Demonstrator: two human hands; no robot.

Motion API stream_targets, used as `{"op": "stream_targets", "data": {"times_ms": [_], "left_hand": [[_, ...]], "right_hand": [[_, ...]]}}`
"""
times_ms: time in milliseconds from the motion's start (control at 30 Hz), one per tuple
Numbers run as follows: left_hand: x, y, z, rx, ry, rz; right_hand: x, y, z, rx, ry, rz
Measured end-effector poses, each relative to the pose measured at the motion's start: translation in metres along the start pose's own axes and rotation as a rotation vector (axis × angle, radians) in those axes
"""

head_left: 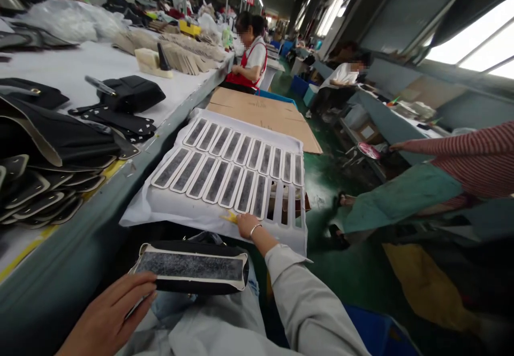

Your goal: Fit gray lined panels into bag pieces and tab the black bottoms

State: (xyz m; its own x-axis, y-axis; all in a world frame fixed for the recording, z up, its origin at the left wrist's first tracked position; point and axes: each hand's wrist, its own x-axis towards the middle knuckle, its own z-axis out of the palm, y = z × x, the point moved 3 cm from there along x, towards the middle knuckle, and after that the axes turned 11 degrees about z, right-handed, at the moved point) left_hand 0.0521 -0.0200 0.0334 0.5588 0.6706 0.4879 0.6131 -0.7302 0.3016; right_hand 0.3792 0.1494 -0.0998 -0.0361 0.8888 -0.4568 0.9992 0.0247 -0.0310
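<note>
My left hand [110,313] rests at the left end of a stack of long dark strips with cream edging [191,267] lying across my lap, fingers curled along its edge. My right hand [247,223] reaches forward to the near edge of a white slotted tray [201,214], fingers closed on a small yellow piece [229,217]. The tray holds rows of several grey strips [225,171] set in its slots; a few slots at the right are bare.
A long white worktable [80,67] on the left carries black leather pieces [120,96] and stacked dark strips [36,190]. Flat cardboard [261,115] lies beyond the tray. A person in a striped sleeve [461,152] stands at right; other people sit further back.
</note>
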Motion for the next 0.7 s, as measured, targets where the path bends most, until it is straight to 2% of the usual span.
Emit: {"op": "stream_targets", "data": {"times_ms": [133, 200, 267, 367, 433, 567, 700], "left_hand": [[0.052, 0.005, 0.011, 0.02, -0.119, 0.086], [0.074, 0.012, 0.028, 0.003, -0.232, 0.125], [0.091, 0.022, 0.048, -0.053, -0.398, 0.154], [0.109, 0.035, 0.074, -0.181, -0.702, 0.148], [0.123, 0.039, 0.081, -0.285, -0.85, 0.121], [0.16, 0.033, 0.087, -0.606, -1.06, 0.094], [0.186, 0.027, 0.11, -0.975, -1.239, 0.093]], "right_hand": [[-0.003, 0.003, -0.009, 0.089, -0.016, 0.057], [-0.012, 0.006, -0.014, 0.158, -0.015, 0.073], [-0.026, 0.011, -0.018, 0.236, -0.002, 0.088], [-0.057, 0.028, -0.021, 0.358, 0.054, 0.156], [-0.082, 0.045, -0.024, 0.44, 0.103, 0.224], [-0.134, 0.077, -0.033, 0.555, 0.166, 0.319], [-0.178, 0.078, -0.038, 0.66, 0.158, 0.248]]}}
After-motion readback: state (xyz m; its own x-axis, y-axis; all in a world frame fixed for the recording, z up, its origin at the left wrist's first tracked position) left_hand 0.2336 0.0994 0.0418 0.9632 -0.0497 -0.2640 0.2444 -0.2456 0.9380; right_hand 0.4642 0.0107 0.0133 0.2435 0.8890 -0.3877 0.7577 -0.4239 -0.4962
